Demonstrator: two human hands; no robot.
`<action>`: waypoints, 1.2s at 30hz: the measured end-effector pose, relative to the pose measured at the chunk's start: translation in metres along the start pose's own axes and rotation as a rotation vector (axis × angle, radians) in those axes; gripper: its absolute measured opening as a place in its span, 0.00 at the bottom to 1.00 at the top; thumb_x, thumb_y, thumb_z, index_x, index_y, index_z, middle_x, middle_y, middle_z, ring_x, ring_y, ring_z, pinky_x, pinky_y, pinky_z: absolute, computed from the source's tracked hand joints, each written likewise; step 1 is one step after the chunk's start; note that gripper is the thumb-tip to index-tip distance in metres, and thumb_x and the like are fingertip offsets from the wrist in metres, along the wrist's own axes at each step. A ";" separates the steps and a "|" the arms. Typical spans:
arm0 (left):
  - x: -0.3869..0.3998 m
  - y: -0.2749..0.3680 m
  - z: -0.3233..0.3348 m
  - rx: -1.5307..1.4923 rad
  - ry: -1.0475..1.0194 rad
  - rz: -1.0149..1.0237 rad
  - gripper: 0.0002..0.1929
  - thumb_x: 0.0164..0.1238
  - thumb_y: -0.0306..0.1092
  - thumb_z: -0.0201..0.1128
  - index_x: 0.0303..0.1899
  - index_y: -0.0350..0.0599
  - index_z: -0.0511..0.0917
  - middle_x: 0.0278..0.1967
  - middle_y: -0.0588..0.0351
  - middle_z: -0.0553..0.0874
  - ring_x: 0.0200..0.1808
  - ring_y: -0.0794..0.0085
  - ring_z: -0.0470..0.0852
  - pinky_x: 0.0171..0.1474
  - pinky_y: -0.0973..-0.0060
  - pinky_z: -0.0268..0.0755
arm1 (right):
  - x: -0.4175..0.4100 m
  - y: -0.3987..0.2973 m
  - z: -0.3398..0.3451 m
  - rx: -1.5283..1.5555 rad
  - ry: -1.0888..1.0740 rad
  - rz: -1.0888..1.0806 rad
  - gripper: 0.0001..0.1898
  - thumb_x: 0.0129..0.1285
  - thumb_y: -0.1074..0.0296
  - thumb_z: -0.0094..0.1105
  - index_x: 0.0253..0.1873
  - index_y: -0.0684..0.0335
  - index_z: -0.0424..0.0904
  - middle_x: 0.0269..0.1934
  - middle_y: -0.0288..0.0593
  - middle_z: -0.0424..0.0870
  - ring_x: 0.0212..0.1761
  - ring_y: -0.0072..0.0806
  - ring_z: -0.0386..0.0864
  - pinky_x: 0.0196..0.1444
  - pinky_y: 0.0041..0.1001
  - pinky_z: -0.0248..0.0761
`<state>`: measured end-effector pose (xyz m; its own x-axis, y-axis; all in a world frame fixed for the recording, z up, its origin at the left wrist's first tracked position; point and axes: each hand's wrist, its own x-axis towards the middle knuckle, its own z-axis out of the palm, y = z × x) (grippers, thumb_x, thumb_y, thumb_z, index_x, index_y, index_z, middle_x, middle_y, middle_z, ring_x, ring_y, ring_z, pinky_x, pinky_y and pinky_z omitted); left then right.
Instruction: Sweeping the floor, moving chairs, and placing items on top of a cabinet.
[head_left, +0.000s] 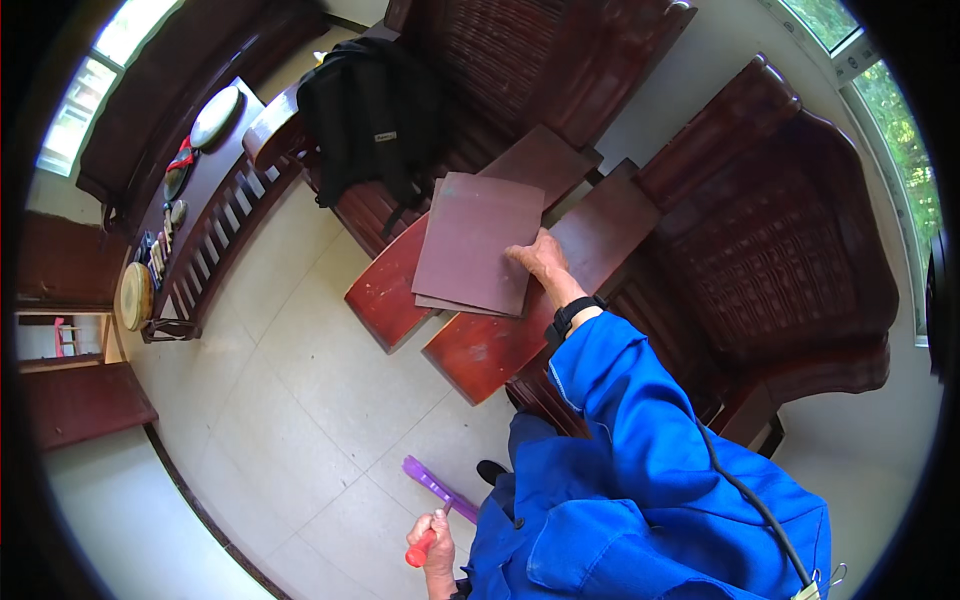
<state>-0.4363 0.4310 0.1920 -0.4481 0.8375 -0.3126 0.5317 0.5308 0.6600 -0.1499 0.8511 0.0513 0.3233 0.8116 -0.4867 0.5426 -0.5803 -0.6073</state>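
My right hand (541, 256) is at the right edge of a few stacked reddish-brown sheets (480, 240), which look like sandpaper, with the thumb lying on top. The sheets lie over the two flat wooden armrests of neighbouring chairs, slightly fanned at the lower corner. Low in the picture, my left hand (435, 536) is closed around the red handle (421, 549) of a tool with a thin metal shank. Just beyond the shank is a purple plastic object (439, 486) with slots; whether it touches the tool or my hand cannot be told.
A black backpack (371, 120) sits on the carved wooden seat behind the sheets. At left, a long dark side table (196, 176) holds a round pale lid, small tools and a drum-like round object (136, 296). The right-hand carved chair (757, 247) stands close to my arm. Tiled floor (300, 375) lies below.
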 end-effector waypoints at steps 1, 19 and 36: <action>0.001 0.001 0.000 -0.003 -0.001 0.004 0.21 0.71 0.36 0.61 0.19 0.39 0.66 0.14 0.57 0.66 0.20 0.74 0.62 0.24 0.68 0.58 | 0.002 -0.002 0.000 -0.021 0.001 0.037 0.37 0.47 0.51 0.72 0.61 0.64 0.73 0.59 0.57 0.78 0.62 0.52 0.76 0.61 0.43 0.72; 0.008 -0.011 0.003 -0.044 -0.076 0.077 0.22 0.70 0.33 0.61 0.18 0.42 0.62 0.14 0.60 0.63 0.19 0.76 0.60 0.23 0.69 0.55 | -0.031 0.017 -0.017 0.886 -0.343 0.035 0.13 0.59 0.65 0.68 0.47 0.58 0.81 0.29 0.30 0.77 0.26 0.21 0.72 0.26 0.24 0.70; -0.076 -0.022 0.027 -0.259 -0.808 0.289 0.24 0.75 0.39 0.59 0.17 0.51 0.62 0.12 0.68 0.62 0.14 0.82 0.58 0.18 0.77 0.49 | -0.561 0.338 -0.189 0.309 0.799 -0.092 0.11 0.63 0.63 0.61 0.43 0.64 0.76 0.29 0.52 0.79 0.33 0.40 0.80 0.38 0.37 0.70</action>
<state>-0.3945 0.3596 0.1824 0.3724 0.8218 -0.4313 0.3225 0.3212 0.8904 -0.0010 0.2125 0.2378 0.7998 0.5934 0.0906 0.3957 -0.4077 -0.8230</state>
